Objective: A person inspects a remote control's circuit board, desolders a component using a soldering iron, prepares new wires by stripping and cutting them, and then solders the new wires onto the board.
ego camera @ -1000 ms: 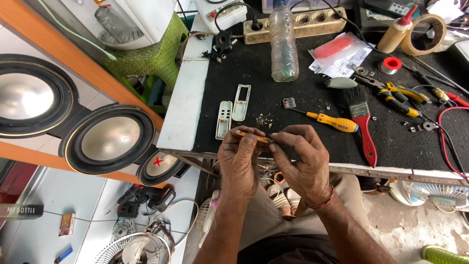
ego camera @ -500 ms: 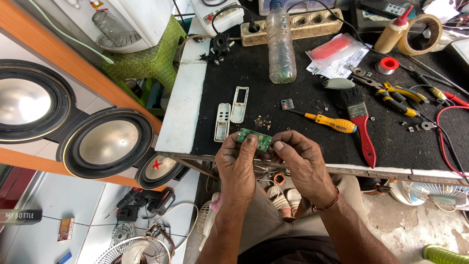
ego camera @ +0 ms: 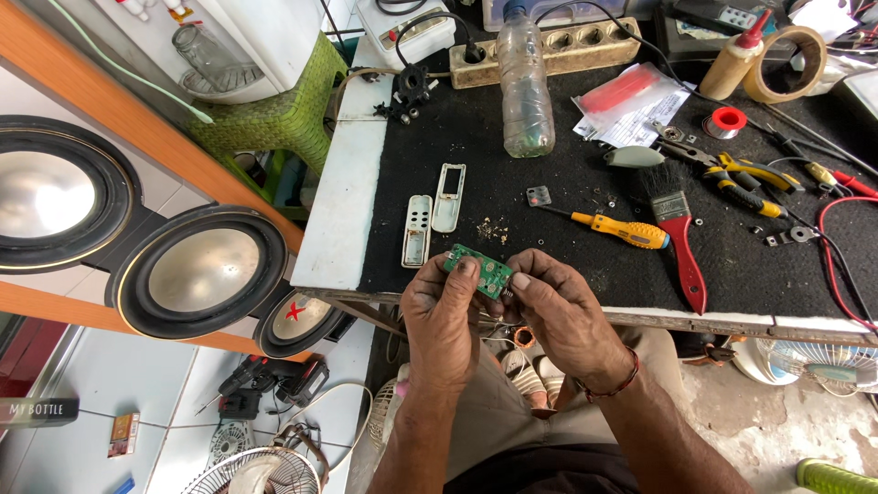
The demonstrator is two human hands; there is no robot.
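Both hands hold a small green circuit board (ego camera: 482,271) just in front of the workbench's near edge. My left hand (ego camera: 443,316) grips its left end with thumb and fingers. My right hand (ego camera: 560,311) pinches its right end. The board lies flat with its face up. On the black bench top (ego camera: 567,238) just beyond lie two grey halves of a remote-control shell (ego camera: 433,212) and a yellow-handled screwdriver (ego camera: 622,230).
A red-handled brush (ego camera: 675,229), pliers (ego camera: 745,178), a clear plastic bottle (ego camera: 524,80), a power strip (ego camera: 567,48), a tape roll (ego camera: 785,62) and a glue bottle (ego camera: 732,57) are on the bench. Large speakers (ego camera: 197,274) stand at the left. A small fan (ego camera: 805,361) sits lower right.
The board was edge-on between the fingers a second ago; it has been turned so its green face points up, and the hands have shifted slightly toward the bench.
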